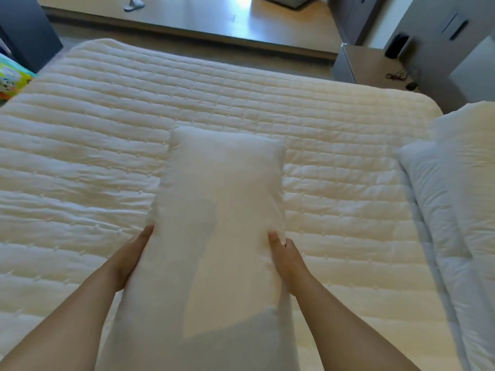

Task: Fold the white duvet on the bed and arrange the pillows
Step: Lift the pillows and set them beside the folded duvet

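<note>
Pillow (217, 210), white and oblong, extends lengthwise from the near edge toward the middle of the bed (107, 116), held between both hands. Left hand (131, 255) cups its left side, fingers underneath; right hand (288, 259) pinches its right edge. Folded white duvet (455, 196) lies along the bed's right edge. A colourful package (12, 80) sits off the far-left corner; a slipper (134, 4) lies on the floor beyond.
</note>
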`<move>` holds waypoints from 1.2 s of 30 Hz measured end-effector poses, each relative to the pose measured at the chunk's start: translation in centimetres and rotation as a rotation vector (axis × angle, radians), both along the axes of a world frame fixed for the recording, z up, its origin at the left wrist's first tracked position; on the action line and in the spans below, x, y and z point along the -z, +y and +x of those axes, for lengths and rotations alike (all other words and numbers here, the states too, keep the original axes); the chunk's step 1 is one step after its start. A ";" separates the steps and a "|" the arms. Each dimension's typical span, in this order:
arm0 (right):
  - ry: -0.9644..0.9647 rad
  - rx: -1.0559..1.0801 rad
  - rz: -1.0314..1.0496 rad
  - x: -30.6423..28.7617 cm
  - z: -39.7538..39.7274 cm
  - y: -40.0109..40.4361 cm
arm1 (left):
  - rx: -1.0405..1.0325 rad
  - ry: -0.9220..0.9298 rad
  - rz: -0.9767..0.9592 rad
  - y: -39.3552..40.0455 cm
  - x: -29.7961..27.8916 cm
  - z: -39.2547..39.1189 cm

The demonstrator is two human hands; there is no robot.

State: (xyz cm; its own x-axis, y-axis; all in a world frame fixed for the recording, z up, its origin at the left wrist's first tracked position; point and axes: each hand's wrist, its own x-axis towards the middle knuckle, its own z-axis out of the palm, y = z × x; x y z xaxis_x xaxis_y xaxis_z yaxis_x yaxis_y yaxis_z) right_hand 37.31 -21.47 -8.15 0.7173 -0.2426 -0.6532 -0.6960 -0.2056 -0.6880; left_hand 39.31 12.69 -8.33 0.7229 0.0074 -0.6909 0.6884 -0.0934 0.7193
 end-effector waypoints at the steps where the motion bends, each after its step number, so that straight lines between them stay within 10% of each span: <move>1: 0.001 0.032 0.056 -0.5 0.0 -0.1 | 0.019 0.005 -0.024 -0.6 -0.3 0.1; 15: -0.284 0.154 0.043 -17.9 -6.9 -15.2 | 0.213 -0.303 -0.279 -18.6 -15.2 -2.0; 29: -0.519 0.382 -0.363 -36.6 -10.6 -55.7 | 0.458 -0.507 -0.553 -61.3 -29.9 -1.7; 36: -0.150 0.348 -0.744 -33.3 -8.6 -72.0 | 0.364 -0.209 -0.300 -78.1 -24.6 -3.0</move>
